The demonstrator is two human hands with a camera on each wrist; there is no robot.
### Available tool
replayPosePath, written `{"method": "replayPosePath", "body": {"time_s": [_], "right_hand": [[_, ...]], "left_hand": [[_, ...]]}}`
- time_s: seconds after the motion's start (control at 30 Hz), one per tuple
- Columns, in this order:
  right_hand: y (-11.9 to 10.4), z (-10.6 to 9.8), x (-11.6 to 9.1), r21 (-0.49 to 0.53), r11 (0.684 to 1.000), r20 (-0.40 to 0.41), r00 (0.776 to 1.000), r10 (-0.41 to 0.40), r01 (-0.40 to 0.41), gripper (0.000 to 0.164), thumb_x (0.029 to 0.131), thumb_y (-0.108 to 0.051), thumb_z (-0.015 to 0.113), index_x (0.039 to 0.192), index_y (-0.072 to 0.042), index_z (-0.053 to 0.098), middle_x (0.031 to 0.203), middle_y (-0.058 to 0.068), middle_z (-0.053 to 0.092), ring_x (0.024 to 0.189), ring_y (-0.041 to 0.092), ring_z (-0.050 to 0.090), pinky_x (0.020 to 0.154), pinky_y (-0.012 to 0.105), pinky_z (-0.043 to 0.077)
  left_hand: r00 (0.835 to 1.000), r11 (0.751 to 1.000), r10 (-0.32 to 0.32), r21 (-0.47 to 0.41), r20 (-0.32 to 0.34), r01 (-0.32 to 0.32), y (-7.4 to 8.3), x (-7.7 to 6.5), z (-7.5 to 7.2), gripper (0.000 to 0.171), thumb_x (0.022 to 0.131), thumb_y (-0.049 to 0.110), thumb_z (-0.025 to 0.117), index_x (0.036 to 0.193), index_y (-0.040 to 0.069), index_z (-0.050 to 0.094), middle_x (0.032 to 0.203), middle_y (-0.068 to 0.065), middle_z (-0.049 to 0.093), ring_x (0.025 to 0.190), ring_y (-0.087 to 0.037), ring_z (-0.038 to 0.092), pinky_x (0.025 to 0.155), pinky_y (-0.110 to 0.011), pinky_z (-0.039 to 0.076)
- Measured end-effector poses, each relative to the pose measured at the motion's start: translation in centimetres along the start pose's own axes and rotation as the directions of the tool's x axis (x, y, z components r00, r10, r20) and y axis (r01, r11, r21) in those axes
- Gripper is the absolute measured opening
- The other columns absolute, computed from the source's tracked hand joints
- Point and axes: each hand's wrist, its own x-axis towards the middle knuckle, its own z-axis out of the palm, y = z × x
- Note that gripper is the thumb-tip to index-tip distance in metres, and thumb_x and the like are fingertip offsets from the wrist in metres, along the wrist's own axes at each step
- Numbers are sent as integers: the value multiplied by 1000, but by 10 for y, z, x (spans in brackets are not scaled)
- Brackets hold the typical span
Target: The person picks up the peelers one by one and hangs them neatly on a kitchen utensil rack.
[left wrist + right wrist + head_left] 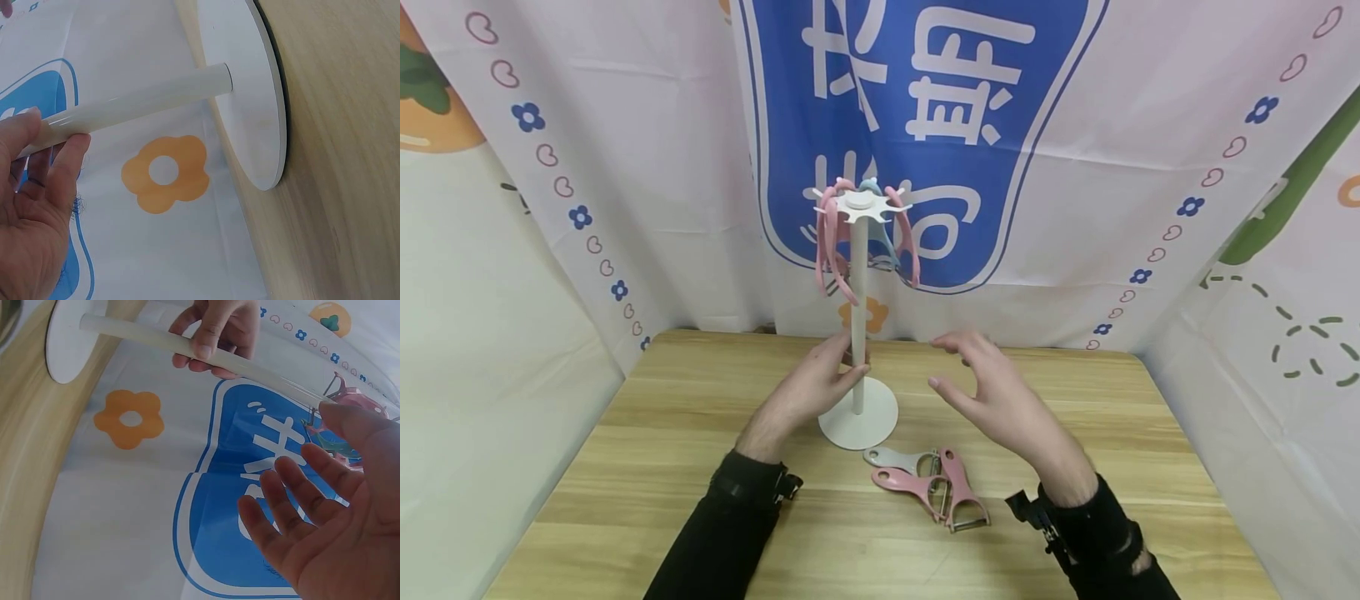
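A white stand point(860, 333) with a round base rises from the table, its post upright. My left hand point(816, 379) grips the post above the base, thumb and fingers around it, as the left wrist view also shows at the post point(144, 103). To the right of the post, my right hand point(1000, 400) hovers with spread fingers and nothing in it. Pink peelers point(831, 242) and a blue peeler point(880, 237) hang from the hooked top of the stand. In front of the base lie a grey peeler point(891, 457) and two pink peelers point(906, 482), partly overlapping.
The wooden table point(700, 517) ends at a hanging cloth point(692, 208) with a blue printed panel. More printed cloth point(1285, 358) closes in the right side, and a pale cloth point(490, 375) stands on the left.
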Motion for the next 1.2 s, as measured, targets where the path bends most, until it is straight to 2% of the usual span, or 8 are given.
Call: {"method": "replayPosePath", "body": {"time_s": [0.13, 0.37, 0.6, 0.77, 0.93, 1.2], "right_hand": [[4, 6, -5, -5, 1000, 39, 999, 13, -13, 50, 100, -40, 67, 144, -17, 55, 139, -3, 57, 127, 16, 54, 105, 41, 50], [10, 14, -14, -23, 998, 131, 990, 57, -55, 49, 99, -39, 70, 141, -17, 58, 137, -4, 59, 120, 17, 59, 101, 39, 53], [16, 20, -24, -55, 994, 198, 975, 103, -94, 48, 96, -34, 73, 138, -14, 60, 136, 1, 61, 117, 18, 60, 97, 38, 55], [21, 26, -29, -68, 987, 240, 958, 157, -145, 49, 95, -33, 74, 138, -12, 60, 134, 5, 62, 115, 20, 61, 93, 36, 55], [23, 30, -33, -68, 977, 276, 937, 213, -202, 50, 94, -32, 76, 137, -11, 61, 127, 4, 63, 111, 21, 63, 90, 35, 56], [28, 39, -37, -119, 965, 333, 906, 261, -234, 53, 92, -31, 78, 135, -6, 61, 123, 7, 65, 107, 23, 64, 88, 35, 57]], "left_hand": [[1000, 1000, -3, 1, -3, 3, 0, 0, 0, 19, 102, 22, 66, 118, 20, 56, 110, 3, 62, 107, -18, 66, 87, -33, 60], [1000, 1000, 6, 5, -3, -6, 2, 0, 0, 22, 102, 20, 66, 121, 14, 57, 110, 2, 62, 107, -17, 66, 87, -34, 60], [1000, 1000, 1, 4, -3, -1, 2, 0, 0, 19, 102, 21, 66, 119, 18, 56, 109, 3, 62, 106, -15, 66, 87, -31, 60], [1000, 1000, 5, 2, 1, -5, 2, 0, 0, 21, 102, 20, 65, 120, 16, 55, 109, 2, 62, 107, -16, 66, 87, -32, 60], [1000, 1000, -4, 6, 2, 4, 1, 0, 0, 20, 103, 20, 65, 119, 18, 55, 109, 4, 62, 107, -14, 66, 87, -30, 60], [1000, 1000, 3, 15, 1, -3, 1, 0, 0, 19, 103, 21, 65, 119, 19, 55, 109, 4, 61, 107, -13, 66, 88, -30, 59]]}}
